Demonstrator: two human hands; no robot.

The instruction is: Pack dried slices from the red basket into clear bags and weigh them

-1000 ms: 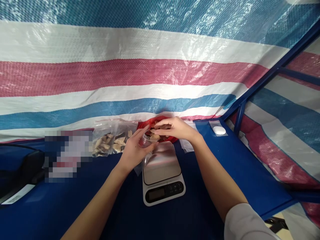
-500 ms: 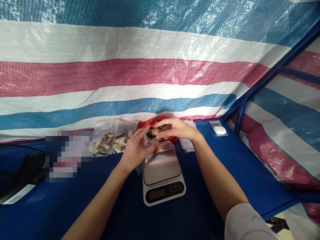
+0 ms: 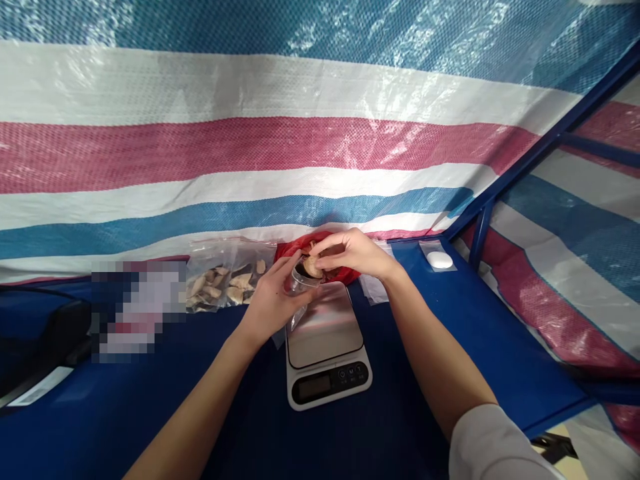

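Observation:
My left hand [image 3: 273, 300] is closed around a clear plastic cup [image 3: 304, 283] at the far end of the kitchen scale. Below the cup hangs part of a clear plastic bag [image 3: 297, 319]. My right hand [image 3: 345, 253] reaches over the cup's mouth, thumb and fingers pinching a tan dried slice [image 3: 313, 267]. Behind both hands lies a red plastic bag [image 3: 287, 249] with more dried pieces in it, mostly covered by my fingers. The scale [image 3: 327, 333] has a shiny plate and a dark display facing me.
A zip bag of dried pieces [image 3: 225, 283] lies left of my left hand. Small clear bags [image 3: 373, 290] rest right of the scale. Further right is a white oval object [image 3: 439, 260] on a little bag. A striped tarp [image 3: 250, 147] rises behind the blue table [image 3: 425, 373].
My right hand has shifted slightly, and the dried slice is now turned at the cup's mouth. My left hand and the scale stay practically in place.

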